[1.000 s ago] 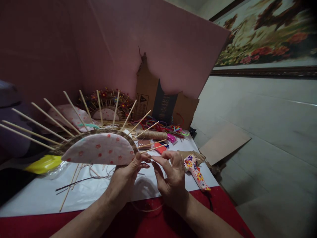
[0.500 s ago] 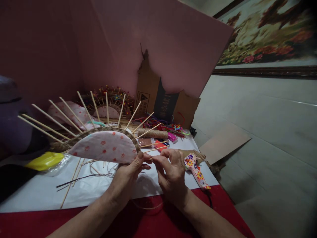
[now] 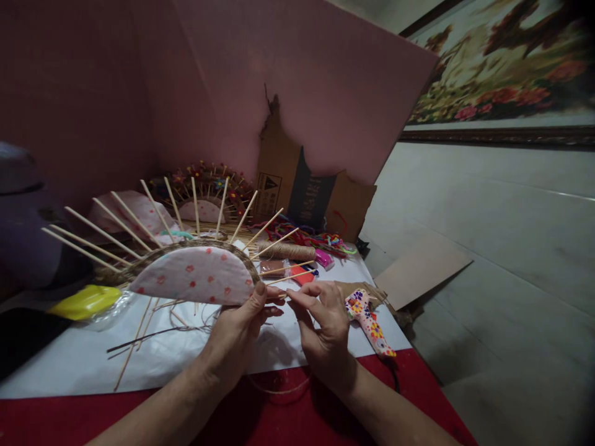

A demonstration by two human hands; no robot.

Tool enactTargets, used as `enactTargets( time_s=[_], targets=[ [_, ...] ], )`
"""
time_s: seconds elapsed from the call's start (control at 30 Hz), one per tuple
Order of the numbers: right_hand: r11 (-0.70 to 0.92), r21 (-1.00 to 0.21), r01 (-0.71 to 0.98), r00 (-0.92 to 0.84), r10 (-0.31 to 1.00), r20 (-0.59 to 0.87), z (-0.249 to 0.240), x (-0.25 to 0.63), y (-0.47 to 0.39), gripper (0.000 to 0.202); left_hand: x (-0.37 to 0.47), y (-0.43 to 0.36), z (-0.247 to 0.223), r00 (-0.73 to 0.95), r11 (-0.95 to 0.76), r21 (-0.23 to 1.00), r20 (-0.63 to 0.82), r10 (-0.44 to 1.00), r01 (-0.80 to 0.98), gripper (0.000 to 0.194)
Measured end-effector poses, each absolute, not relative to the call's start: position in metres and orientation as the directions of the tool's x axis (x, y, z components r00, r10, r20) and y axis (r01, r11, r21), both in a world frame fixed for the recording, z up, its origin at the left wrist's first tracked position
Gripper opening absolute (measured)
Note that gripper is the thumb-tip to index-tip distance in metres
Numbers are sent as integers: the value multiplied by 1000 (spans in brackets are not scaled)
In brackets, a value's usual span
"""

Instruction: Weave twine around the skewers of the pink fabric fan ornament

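Observation:
A half-round panel (image 3: 195, 275) covered in pale cloth with red flower prints hangs tilted over the table. Brown twine (image 3: 160, 253) is woven along its curved rim, and several thin wooden sticks (image 3: 240, 217) fan out from it. My left hand (image 3: 242, 325) grips the panel's lower right corner, thumb on the front. Close to its fingertips, my right hand (image 3: 323, 319) is closed in a pinch beside a small pale stick end; what exactly it pinches is hidden. A loop of thin twine (image 3: 281, 391) hangs below, between my hands.
Right of my hands lies a flower-patterned glue gun (image 3: 369, 322). Behind are a twine roll (image 3: 288, 251), coloured pipe cleaners (image 3: 325, 238), torn cardboard (image 3: 311, 186) and a similar decorated half-round piece (image 3: 204, 210). A yellow packet (image 3: 86, 302) and loose sticks (image 3: 134, 347) lie left.
The panel has dipped slightly, its stick tips sitting lower and a little to the left at the top. My right fingers have shifted slightly away from the left fingertips.

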State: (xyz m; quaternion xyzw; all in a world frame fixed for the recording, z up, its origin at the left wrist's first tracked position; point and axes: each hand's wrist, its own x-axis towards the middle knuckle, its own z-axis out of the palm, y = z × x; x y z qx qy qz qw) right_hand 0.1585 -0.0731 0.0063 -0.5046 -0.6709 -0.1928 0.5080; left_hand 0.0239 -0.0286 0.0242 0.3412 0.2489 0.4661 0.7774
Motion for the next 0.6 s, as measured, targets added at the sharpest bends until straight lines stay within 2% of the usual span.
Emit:
enactTargets(
  time_s=[0.23, 0.4, 0.6],
  targets=[
    [432, -253, 866, 17, 480, 877, 8, 157, -74, 22, 23, -29, 24, 440, 327, 758, -59, 896, -564, 33],
    [436, -265, 860, 19, 493, 870, 11, 156, -75, 28, 24, -28, 21, 462, 308, 769, -19, 886, -560, 32],
    [404, -264, 876, 33, 496, 868, 11, 156, -78, 28, 24, -28, 19, 461, 325, 759, -37, 887, -564, 33]
  ],
)
